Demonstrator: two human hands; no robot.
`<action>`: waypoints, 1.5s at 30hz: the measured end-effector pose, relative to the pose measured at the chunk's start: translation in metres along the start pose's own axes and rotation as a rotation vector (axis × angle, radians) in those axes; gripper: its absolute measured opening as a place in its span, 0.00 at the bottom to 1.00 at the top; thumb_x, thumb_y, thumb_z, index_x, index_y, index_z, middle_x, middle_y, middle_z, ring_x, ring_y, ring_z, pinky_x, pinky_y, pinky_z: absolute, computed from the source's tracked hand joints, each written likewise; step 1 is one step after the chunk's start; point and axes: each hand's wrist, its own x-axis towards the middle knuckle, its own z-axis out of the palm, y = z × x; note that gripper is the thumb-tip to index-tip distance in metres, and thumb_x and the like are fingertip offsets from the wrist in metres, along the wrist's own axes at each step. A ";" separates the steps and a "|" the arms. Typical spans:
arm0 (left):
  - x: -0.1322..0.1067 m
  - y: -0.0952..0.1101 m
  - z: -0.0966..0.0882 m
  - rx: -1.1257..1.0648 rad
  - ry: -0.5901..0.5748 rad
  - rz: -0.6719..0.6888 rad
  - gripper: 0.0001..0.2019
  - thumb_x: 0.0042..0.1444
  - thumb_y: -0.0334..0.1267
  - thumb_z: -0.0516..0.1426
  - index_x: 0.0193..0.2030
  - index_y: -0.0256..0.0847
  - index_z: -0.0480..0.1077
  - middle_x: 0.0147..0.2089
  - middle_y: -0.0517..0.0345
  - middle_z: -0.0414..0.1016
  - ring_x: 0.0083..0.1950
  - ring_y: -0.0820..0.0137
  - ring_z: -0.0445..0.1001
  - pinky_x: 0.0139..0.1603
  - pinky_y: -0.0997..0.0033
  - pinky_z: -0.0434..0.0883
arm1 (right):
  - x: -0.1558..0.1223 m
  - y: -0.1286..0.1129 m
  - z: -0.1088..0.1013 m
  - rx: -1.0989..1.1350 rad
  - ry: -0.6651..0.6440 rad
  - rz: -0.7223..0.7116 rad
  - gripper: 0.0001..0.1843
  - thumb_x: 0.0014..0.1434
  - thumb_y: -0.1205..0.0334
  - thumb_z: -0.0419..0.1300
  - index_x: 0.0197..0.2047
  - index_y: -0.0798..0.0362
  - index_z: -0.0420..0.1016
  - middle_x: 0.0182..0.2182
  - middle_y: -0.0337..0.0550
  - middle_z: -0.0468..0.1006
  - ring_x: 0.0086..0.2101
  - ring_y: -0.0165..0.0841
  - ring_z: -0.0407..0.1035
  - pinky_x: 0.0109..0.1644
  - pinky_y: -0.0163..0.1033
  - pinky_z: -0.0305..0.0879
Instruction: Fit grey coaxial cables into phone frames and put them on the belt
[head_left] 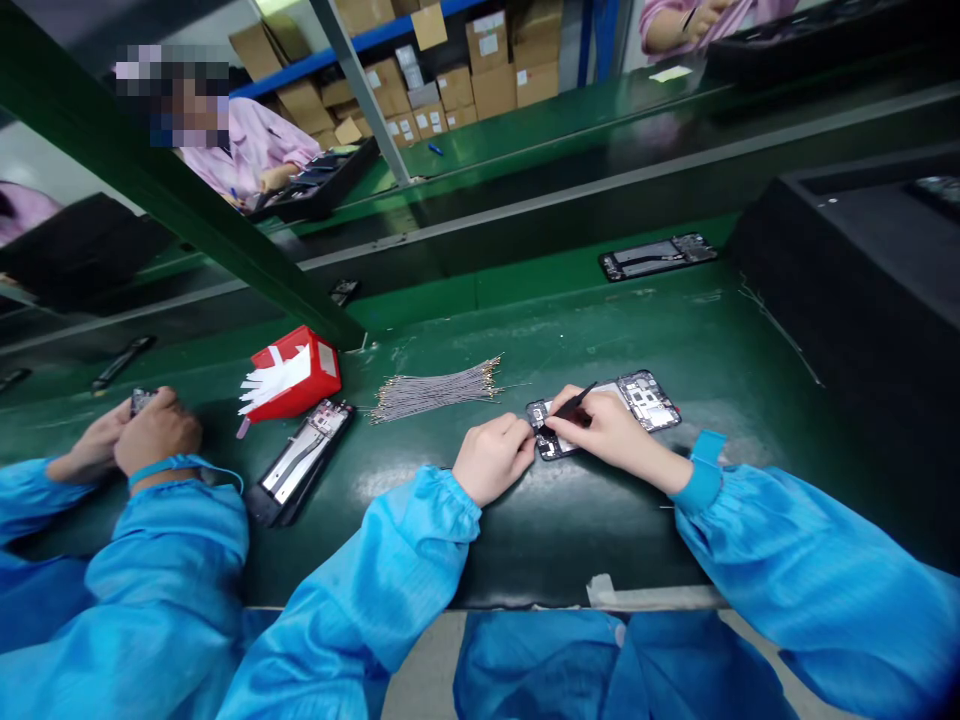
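An opened phone frame [637, 398] lies on the green bench in front of me. My left hand [493, 458] is curled, its fingertips pressing the frame's left end. My right hand [611, 432] rests on the frame and pinches black tweezers [574, 404], whose tip points at the frame's left part. A bundle of thin grey cables [435, 390] lies just left of the frame, apart from both hands.
A red box [296, 378] with white slips and another phone frame [300, 462] lie at left. A co-worker's hands [142, 438] in blue sleeves hold a small part at far left. One more frame [658, 256] sits farther back. Black trays [862, 260] stand right.
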 end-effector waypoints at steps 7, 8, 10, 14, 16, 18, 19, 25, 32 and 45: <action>0.000 0.000 0.000 0.042 -0.009 0.035 0.08 0.57 0.34 0.48 0.29 0.38 0.65 0.27 0.61 0.63 0.28 0.75 0.64 0.28 0.77 0.61 | 0.000 -0.001 -0.001 -0.022 0.009 -0.035 0.05 0.54 0.64 0.56 0.30 0.56 0.69 0.28 0.40 0.73 0.28 0.28 0.68 0.32 0.31 0.63; 0.000 0.000 0.000 0.047 -0.010 0.037 0.08 0.57 0.34 0.48 0.30 0.38 0.65 0.27 0.61 0.63 0.28 0.75 0.63 0.28 0.77 0.61 | 0.000 -0.001 -0.001 -0.027 0.005 -0.033 0.05 0.54 0.63 0.56 0.30 0.56 0.69 0.27 0.39 0.73 0.28 0.29 0.68 0.32 0.31 0.63; 0.000 0.001 0.000 0.057 -0.008 0.042 0.08 0.57 0.34 0.48 0.30 0.39 0.65 0.27 0.61 0.63 0.28 0.75 0.63 0.28 0.77 0.61 | 0.000 -0.001 -0.001 -0.040 -0.005 -0.027 0.05 0.54 0.63 0.56 0.30 0.56 0.69 0.27 0.40 0.73 0.28 0.29 0.68 0.32 0.31 0.62; 0.000 0.001 0.000 0.066 0.004 0.056 0.08 0.57 0.34 0.48 0.29 0.38 0.65 0.27 0.60 0.63 0.28 0.74 0.63 0.28 0.77 0.60 | 0.000 -0.001 0.000 -0.048 -0.015 -0.060 0.06 0.54 0.64 0.55 0.28 0.56 0.68 0.27 0.40 0.73 0.27 0.29 0.68 0.31 0.32 0.61; 0.000 0.001 0.000 0.064 0.006 0.060 0.08 0.57 0.34 0.48 0.29 0.38 0.65 0.27 0.60 0.63 0.28 0.74 0.63 0.27 0.77 0.60 | -0.001 -0.001 0.001 -0.044 -0.021 -0.094 0.06 0.55 0.64 0.54 0.28 0.56 0.68 0.26 0.40 0.72 0.26 0.28 0.67 0.31 0.32 0.60; 0.000 0.000 0.001 0.061 0.005 0.064 0.08 0.57 0.34 0.48 0.29 0.38 0.65 0.27 0.60 0.63 0.28 0.74 0.63 0.27 0.76 0.60 | -0.003 -0.001 0.002 -0.046 -0.036 -0.124 0.05 0.55 0.65 0.53 0.29 0.55 0.68 0.27 0.40 0.72 0.27 0.28 0.67 0.32 0.32 0.60; 0.000 0.000 0.001 0.061 0.004 0.064 0.08 0.57 0.34 0.48 0.29 0.38 0.65 0.27 0.60 0.64 0.28 0.74 0.63 0.27 0.76 0.60 | -0.004 0.000 0.002 -0.051 -0.044 -0.139 0.05 0.56 0.65 0.53 0.30 0.55 0.68 0.27 0.40 0.72 0.27 0.28 0.66 0.32 0.32 0.60; 0.000 0.002 -0.001 0.074 -0.006 0.071 0.09 0.57 0.34 0.48 0.27 0.38 0.64 0.26 0.61 0.62 0.27 0.74 0.63 0.26 0.76 0.59 | -0.009 0.002 0.003 -0.118 -0.094 -0.227 0.05 0.57 0.66 0.50 0.32 0.55 0.66 0.27 0.41 0.70 0.28 0.29 0.64 0.33 0.32 0.58; 0.003 -0.001 -0.004 -0.034 -0.072 0.037 0.07 0.57 0.34 0.49 0.29 0.38 0.65 0.27 0.61 0.63 0.28 0.75 0.64 0.28 0.77 0.61 | -0.008 -0.003 0.006 -0.159 -0.121 -0.267 0.07 0.58 0.66 0.49 0.32 0.55 0.66 0.26 0.42 0.70 0.27 0.29 0.63 0.32 0.33 0.59; -0.003 0.003 -0.020 0.081 -0.182 0.462 0.13 0.61 0.32 0.43 0.32 0.41 0.67 0.32 0.57 0.65 0.33 0.73 0.62 0.32 0.73 0.59 | -0.055 0.032 -0.085 -0.510 0.284 0.183 0.11 0.57 0.57 0.51 0.29 0.54 0.66 0.21 0.39 0.68 0.21 0.29 0.61 0.26 0.35 0.54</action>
